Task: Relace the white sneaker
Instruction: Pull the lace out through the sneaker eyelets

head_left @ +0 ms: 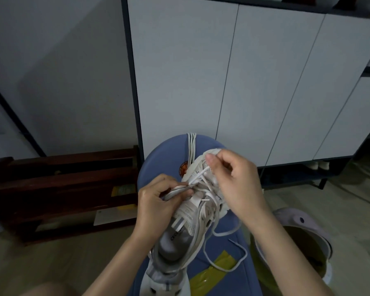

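- White sneaker [188, 218]: lower centre of the frame, lying on a blue padded surface [158, 159], toe pointing up the frame, opening toward the camera.
- Shoelace [224, 248]: white; partly threaded through the upper eyelets, with a loose length trailing in loops over the blue surface at lower right.
- Left hand [156, 201]: on the left side of the sneaker, fingers curled, pinching the eyelet edge and a strand of lace.
- Right hand [233, 182]: over the toe end, fingers curled, thumb and forefinger pinching the lace end.
- Yellow tape strips [212, 272]: stuck on the blue surface, bottom centre.
- Dark wooden rack [62, 189]: left of centre, on the floor.
- White cabinet [244, 82]: upper right.
- Bucket [297, 242]: lower right.
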